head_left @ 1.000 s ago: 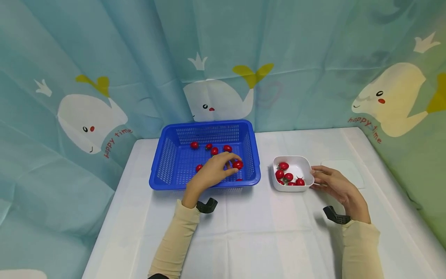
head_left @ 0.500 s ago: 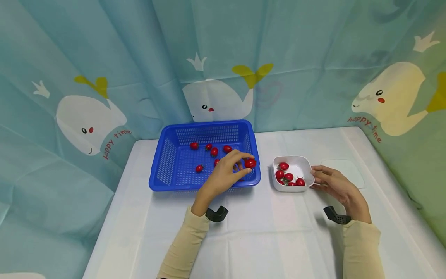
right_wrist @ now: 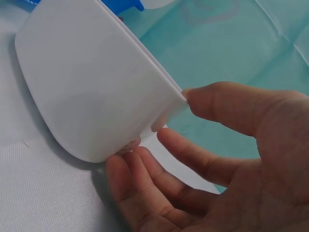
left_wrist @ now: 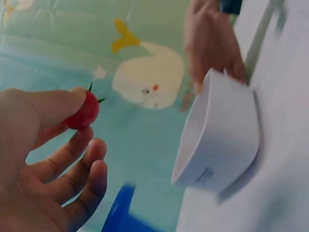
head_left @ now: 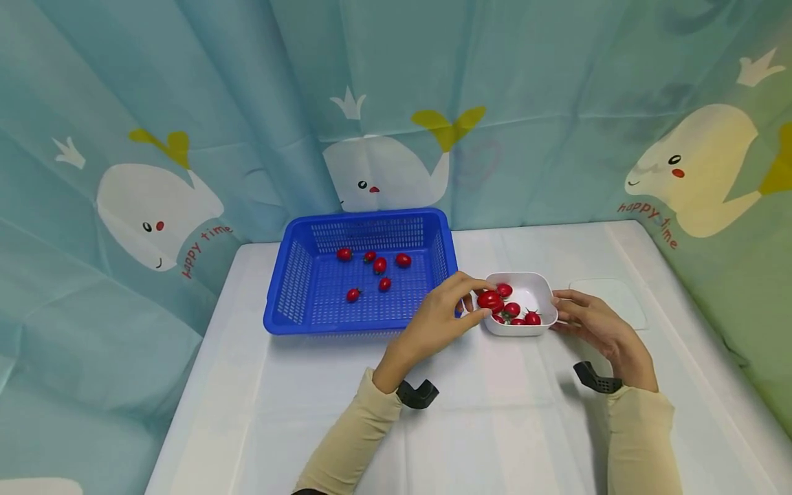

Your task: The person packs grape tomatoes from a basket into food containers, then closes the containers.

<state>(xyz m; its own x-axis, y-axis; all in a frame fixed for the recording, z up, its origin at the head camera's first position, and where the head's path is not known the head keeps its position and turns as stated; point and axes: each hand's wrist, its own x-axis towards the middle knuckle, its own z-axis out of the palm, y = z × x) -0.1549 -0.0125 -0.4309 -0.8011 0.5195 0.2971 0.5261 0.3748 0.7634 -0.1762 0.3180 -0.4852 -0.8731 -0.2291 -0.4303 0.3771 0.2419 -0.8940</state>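
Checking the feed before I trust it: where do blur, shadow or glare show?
Head view: bright, mostly sharp, a glint on the pinched tomato, a shadow left of the right sleeve; left wrist: dimmer, the white box and blue basket blurred; right wrist: dimmer too, the box crisper, shadow along its base.

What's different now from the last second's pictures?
The left hand has moved right, from over the blue basket to the left edge of the white box, carrying the pinched tomato with it. Nothing visibly let go. The right hand stays touching the box's right end, and both basket and box stand where they were.
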